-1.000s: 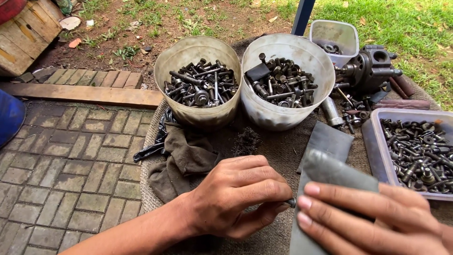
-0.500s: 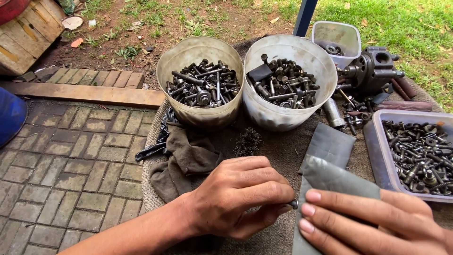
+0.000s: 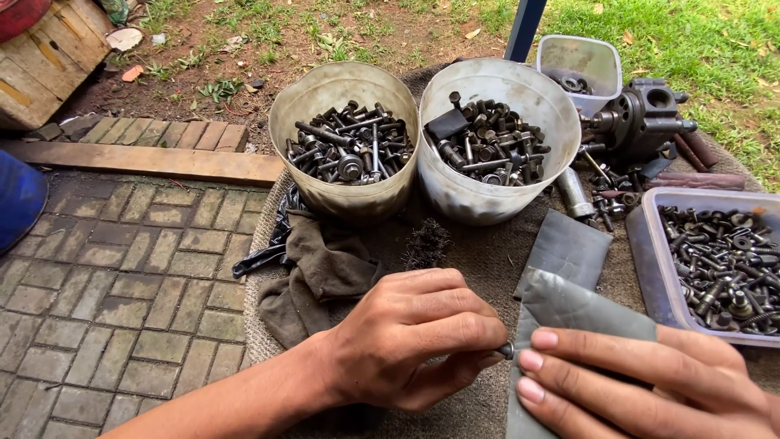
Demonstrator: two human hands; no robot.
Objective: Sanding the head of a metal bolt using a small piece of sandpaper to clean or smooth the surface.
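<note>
2 bowls [image 3: 345, 191] of bolts; left hand [image 3: 414, 345] pinches 1 bolt [image 3: 506, 350].

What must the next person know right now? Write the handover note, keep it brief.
Left hand: pinches a small dark metal part, its tip at the edge of the grey sheet.
Right hand: fingers flat on that sheet, holding nothing.
Around: beige bowl, white bowl and clear tub, all holding bolts; dark rag near the left hand.
Done: part in hand, at the sheet.
Left: it is in no container yet.
</note>
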